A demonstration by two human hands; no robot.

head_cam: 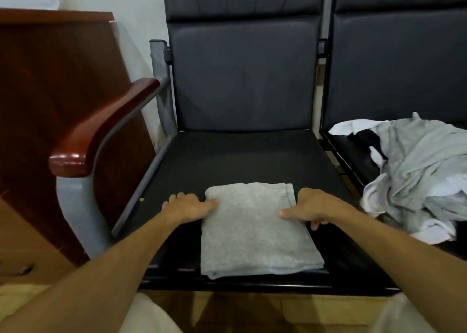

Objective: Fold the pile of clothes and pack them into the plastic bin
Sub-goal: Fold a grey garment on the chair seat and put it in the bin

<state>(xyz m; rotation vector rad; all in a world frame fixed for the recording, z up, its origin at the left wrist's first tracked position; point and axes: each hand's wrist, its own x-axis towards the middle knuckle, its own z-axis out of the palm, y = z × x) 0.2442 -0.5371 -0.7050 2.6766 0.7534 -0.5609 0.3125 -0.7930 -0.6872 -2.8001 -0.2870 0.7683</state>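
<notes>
A folded grey garment (255, 231) lies flat on the front part of the black seat (227, 160). My left hand (188, 207) grips its left edge, thumb on top and fingers curled at the side. At the right edge my right hand (307, 207) holds it the same way, thumb on the cloth and fingertips tucked under. A loose pile of grey, white and black clothes (417, 176) lies on the neighbouring seat to the right. No plastic bin is in view.
The seat has a grey metal frame with a red-brown wooden armrest (101, 133) on its left. A dark wooden cabinet (50, 92) stands further left. Black backrests (242, 75) rise behind both seats. My light trousers (151, 317) show at the bottom.
</notes>
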